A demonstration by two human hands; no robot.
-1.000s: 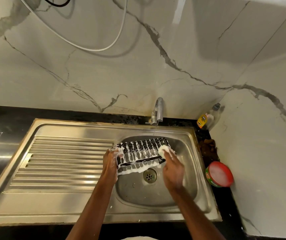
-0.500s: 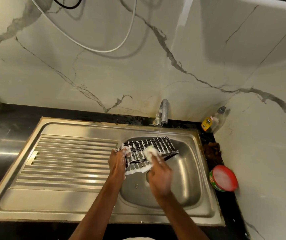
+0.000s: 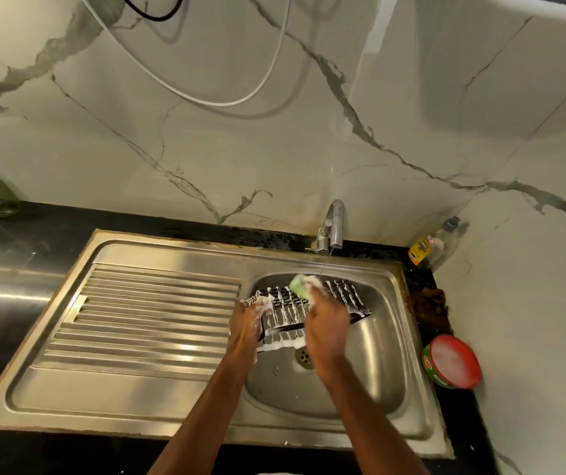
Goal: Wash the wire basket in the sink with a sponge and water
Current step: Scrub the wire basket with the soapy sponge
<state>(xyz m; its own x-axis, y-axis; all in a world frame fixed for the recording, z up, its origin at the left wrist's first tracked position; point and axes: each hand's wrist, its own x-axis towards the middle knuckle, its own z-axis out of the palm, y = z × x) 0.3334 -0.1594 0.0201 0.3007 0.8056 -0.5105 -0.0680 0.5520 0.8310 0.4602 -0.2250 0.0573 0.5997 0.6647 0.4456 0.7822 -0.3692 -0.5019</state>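
Stainless steel sink [image 3: 389, 399] holds a dark wire basket [image 3: 345, 296] coated in white foam, lying tilted over the basin near the drain. The left hand [image 3: 249, 320] grips the basket's left end, fingers curled around its soapy wires. The right hand [image 3: 326, 323] clutches a green sponge [image 3: 299, 286] lathered in suds and presses it against the basket's far rim. A thin stream of water falls from the chrome tap [image 3: 333, 224] just beside the sponge. A red round tub [image 3: 453, 361] sits on the black counter to the right.
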